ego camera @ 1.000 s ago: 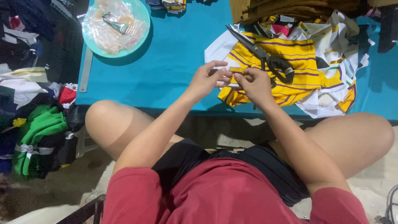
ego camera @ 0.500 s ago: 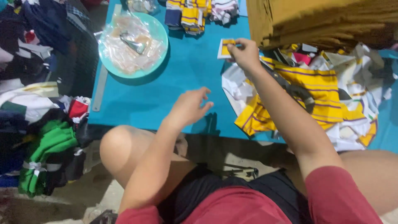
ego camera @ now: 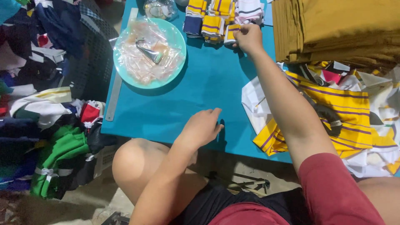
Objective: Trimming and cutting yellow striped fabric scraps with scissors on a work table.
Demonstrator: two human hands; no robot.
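Observation:
My right hand [ego camera: 248, 38] reaches to the far side of the teal table [ego camera: 208, 87] and pinches a small folded yellow-and-purple striped cloth piece [ego camera: 231, 33]. That piece lies against a row of similar folded striped pieces [ego camera: 212, 18]. My left hand [ego camera: 201, 129] rests near the table's front edge, fingers loosely apart, holding nothing. Under my right forearm a yellow cloth with purple stripes [ego camera: 346, 112] is spread out, with black scissors [ego camera: 329, 114] lying on it.
A teal plate [ego camera: 164, 81] holds clear plastic bags and a metal clip. A steel ruler [ego camera: 118, 83] lies along the table's left edge. A folded mustard fabric stack [ego camera: 341, 29] sits at the far right. Piled clothes [ego camera: 46, 125] fill the floor to the left.
My right hand has carried the small striped piece from the yellow cloth to the far row of folded pieces. My left hand let go and dropped to the table's front edge.

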